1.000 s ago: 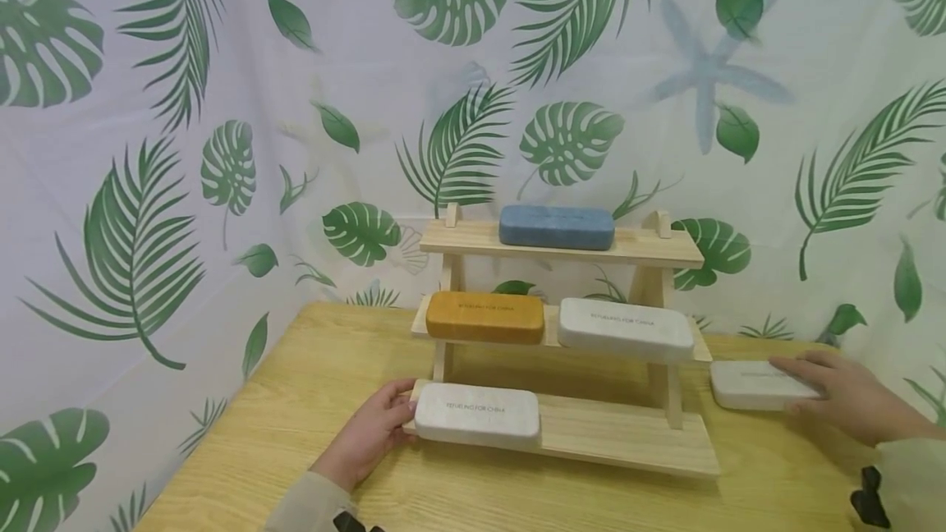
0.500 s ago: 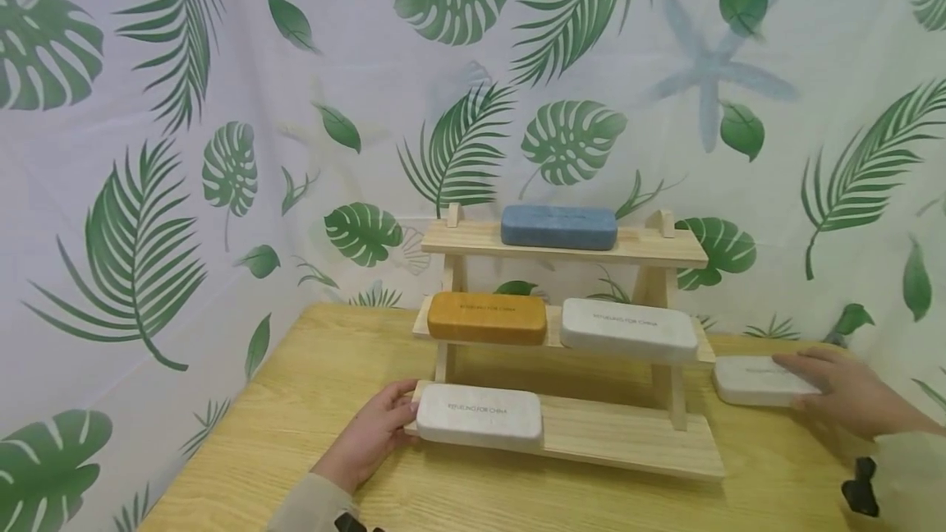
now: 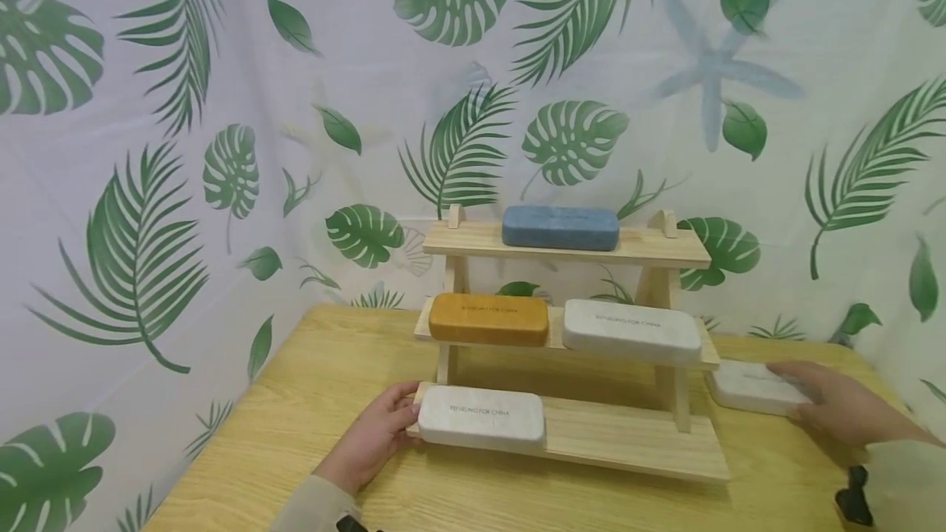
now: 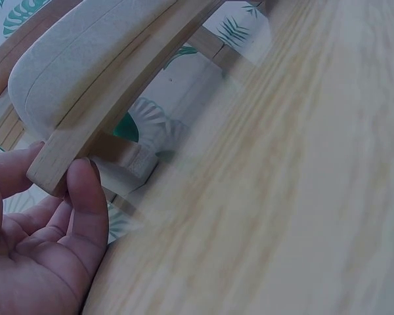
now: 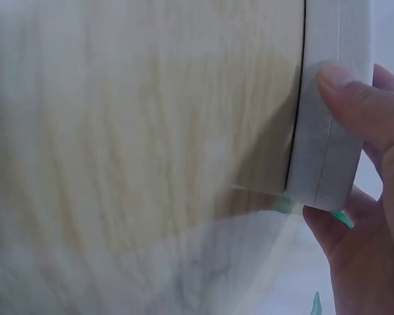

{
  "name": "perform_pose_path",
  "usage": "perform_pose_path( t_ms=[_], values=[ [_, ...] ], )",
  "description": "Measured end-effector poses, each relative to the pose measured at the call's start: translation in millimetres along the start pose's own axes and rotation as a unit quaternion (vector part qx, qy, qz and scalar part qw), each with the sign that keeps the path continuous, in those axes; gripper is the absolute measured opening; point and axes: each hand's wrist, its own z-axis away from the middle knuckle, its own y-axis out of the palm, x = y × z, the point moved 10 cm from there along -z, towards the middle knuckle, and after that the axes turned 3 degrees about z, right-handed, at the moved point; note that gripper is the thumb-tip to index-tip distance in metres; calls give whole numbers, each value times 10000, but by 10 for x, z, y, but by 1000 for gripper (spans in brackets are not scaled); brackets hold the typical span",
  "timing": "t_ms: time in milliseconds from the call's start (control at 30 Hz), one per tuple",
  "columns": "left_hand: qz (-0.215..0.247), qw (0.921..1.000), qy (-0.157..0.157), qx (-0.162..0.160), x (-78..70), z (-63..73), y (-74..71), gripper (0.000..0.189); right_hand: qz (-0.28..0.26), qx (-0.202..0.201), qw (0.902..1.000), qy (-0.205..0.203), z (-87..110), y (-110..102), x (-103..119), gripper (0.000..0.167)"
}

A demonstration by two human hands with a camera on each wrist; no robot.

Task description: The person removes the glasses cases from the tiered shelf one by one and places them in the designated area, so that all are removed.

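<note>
While the left hand (image 3: 373, 433) pinches the left end of the bottom shelf (image 3: 628, 433) between thumb and fingers, the right hand (image 3: 850, 401) holds a white case (image 3: 754, 388) over on the right. Its thumb is on the near side and its fingers go round the far side, so it is only as wide open as the case. That case lies on the wooden surface (image 3: 310, 360), just beside the right end of the stand (image 3: 681, 401). I cannot tell if the two touch. The stand has three shelves, like steps. A blue case (image 3: 560, 227) lies on the top shelf (image 3: 658, 245). An orange case (image 3: 488, 319) and a second white case (image 3: 631, 329) lie side by side on the middle shelf (image 3: 555, 333), with a small gap between them. A third white case (image 3: 480, 417) lies on the left part of the bottom shelf, close to the left hand. Behind hangs a white cloth (image 3: 355, 89) with green leaves.
</note>
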Motion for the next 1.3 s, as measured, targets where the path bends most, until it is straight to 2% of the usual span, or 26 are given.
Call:
perform_pose_path(
  t_ms=[167,433,800,1167,1300],
  values=[
    [23,10000,-21,-20,4,-2,10,64,204,-34,9998,-41,40,-9,40,72],
    [-58,10000,11,42,-35,-35,41,60,309,-521,9980,-173,180,-104,154,93],
    [-125,9999,36,-45,-48,-37,34,58,-142,-884,9960,-58,355,-267,450,96],
    [-84,9999,32,-71,-10,-22,34,60,-373,-1194,9920,-146,662,-296,773,86],
    [-61,10000,0,-61,2,-2,24,60,-481,-1355,9890,-346,794,-309,943,82]
  ],
)
